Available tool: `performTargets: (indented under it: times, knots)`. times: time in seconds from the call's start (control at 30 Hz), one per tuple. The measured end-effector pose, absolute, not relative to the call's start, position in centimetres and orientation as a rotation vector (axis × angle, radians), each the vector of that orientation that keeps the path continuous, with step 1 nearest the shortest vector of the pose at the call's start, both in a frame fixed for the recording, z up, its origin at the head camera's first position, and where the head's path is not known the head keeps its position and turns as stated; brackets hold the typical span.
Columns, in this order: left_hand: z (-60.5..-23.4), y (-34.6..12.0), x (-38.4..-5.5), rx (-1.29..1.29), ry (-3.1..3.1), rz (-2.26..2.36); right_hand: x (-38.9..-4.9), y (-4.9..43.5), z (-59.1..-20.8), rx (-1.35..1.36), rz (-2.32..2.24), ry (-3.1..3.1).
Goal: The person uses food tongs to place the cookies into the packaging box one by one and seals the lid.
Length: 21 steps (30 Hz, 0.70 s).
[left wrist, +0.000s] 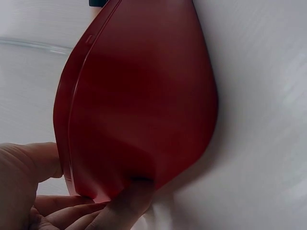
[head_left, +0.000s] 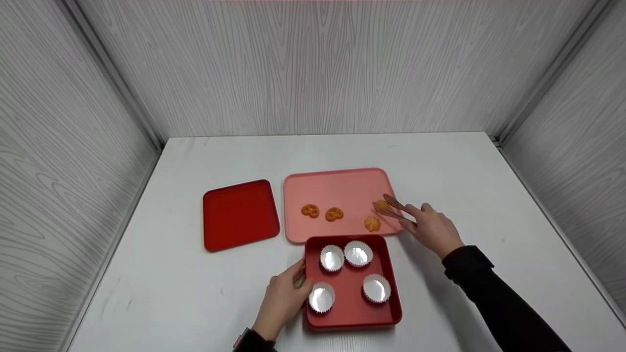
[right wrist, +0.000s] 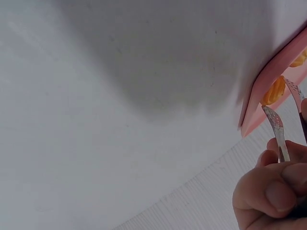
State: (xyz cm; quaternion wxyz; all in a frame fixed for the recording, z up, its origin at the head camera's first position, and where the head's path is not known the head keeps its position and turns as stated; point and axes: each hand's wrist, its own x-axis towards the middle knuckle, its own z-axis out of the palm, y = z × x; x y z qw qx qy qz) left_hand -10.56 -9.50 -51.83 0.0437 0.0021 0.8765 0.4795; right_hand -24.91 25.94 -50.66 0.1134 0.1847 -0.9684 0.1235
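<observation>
My right hand [head_left: 433, 232] holds small metal tongs [right wrist: 277, 125], their perforated tips on either side of a ridged yellow-orange cookie [right wrist: 274, 92]. That cookie lies at the right end of a pink tray [head_left: 337, 188]; whether the tips squeeze it is unclear. Another flower-shaped cookie [head_left: 372, 224] lies just in front of it, and two pretzel-shaped cookies [head_left: 310, 210] sit farther left on the tray. My left hand [head_left: 283, 296] grips the left wall of a red square box [head_left: 349, 308], thumb at the rim and fingers against the outer side. Several white paper baking cups [head_left: 376, 288] stand inside.
Left of the pink tray, a darker red square tray or lid [head_left: 240, 215] lies flat on the white table [head_left: 161, 274]. The box stands right against the tray's front edge. Grey wood-grain panels [head_left: 313, 68] rise behind and on both sides.
</observation>
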Motion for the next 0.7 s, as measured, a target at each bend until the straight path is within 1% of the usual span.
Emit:
performTargets:
  times: [0.37,0.7]
  knots:
    - [-51.85,-9.47,-10.6,-0.003,2.679,1.448,-25.1,26.13,-50.06,0.552,0.202,-2.866]
    - [-51.77,-9.37,-10.56,-0.018,2.656,1.461,-25.12,26.11,-50.06,0.557,0.288,-2.875]
